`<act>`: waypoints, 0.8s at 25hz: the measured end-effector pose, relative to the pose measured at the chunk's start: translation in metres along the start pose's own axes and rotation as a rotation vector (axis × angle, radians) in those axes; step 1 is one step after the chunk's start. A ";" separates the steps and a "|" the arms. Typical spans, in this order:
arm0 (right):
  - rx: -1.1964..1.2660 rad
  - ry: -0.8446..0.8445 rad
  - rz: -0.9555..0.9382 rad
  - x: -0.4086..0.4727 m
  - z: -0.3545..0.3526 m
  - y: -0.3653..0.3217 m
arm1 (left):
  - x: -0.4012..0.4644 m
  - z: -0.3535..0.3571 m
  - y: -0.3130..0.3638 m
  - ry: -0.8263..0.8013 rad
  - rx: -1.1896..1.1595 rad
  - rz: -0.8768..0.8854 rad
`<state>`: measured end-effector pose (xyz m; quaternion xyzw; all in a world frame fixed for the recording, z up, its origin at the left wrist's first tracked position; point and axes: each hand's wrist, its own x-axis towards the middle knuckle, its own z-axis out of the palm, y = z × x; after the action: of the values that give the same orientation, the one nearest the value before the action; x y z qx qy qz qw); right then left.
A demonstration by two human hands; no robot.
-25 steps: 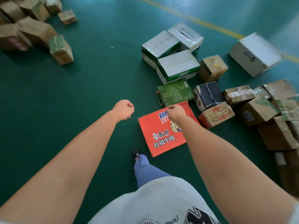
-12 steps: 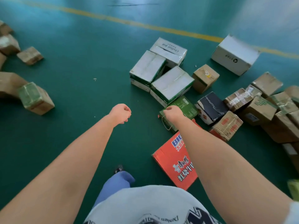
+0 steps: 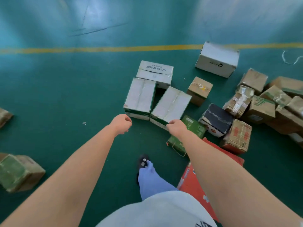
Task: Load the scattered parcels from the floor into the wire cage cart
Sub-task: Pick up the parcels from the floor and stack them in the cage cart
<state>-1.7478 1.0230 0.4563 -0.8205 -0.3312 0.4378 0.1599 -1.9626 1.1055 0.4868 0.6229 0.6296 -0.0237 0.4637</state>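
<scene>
White carton [image 3: 155,72], far end of the white-and-green group: "Cestbon" on its top face, printed upside down from where the person stands; small characters beside it, too small to read.
Big white box [image 3: 216,61] by the yellow line: a short dark print and a small round logo on its side, not legible.
Black box [image 3: 217,118]: thin pale lettering across the top, unreadable.
Red flat carton [image 3: 193,185]: white and blue print at its edge, mostly hidden by the forearm.
</scene>
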 end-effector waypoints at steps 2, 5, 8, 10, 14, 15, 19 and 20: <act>0.032 0.015 0.034 0.039 -0.004 -0.030 | 0.043 -0.026 0.015 -0.013 0.025 0.004; 0.124 0.029 0.062 0.097 -0.007 -0.084 | 0.110 -0.069 0.047 -0.040 0.076 0.022; 0.153 0.019 0.124 0.141 -0.004 -0.128 | 0.166 -0.106 0.072 -0.095 0.105 0.052; 0.184 0.027 0.152 0.173 -0.006 -0.155 | 0.207 -0.129 0.086 -0.131 0.146 0.078; 0.278 0.135 0.194 0.240 -0.009 -0.208 | 0.302 -0.180 0.114 -0.195 0.221 0.135; 0.293 0.158 0.220 0.255 -0.006 -0.218 | 0.324 -0.190 0.123 -0.210 0.231 0.140; 0.386 0.114 0.336 0.300 0.008 -0.248 | 0.390 -0.216 0.149 -0.301 0.342 0.121; 0.392 0.093 0.361 0.309 0.010 -0.250 | 0.403 -0.214 0.154 -0.329 0.369 0.115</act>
<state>-1.7340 1.4164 0.4002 -0.8389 -0.0806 0.4767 0.2498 -1.8744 1.5773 0.4458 0.7195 0.4942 -0.2127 0.4390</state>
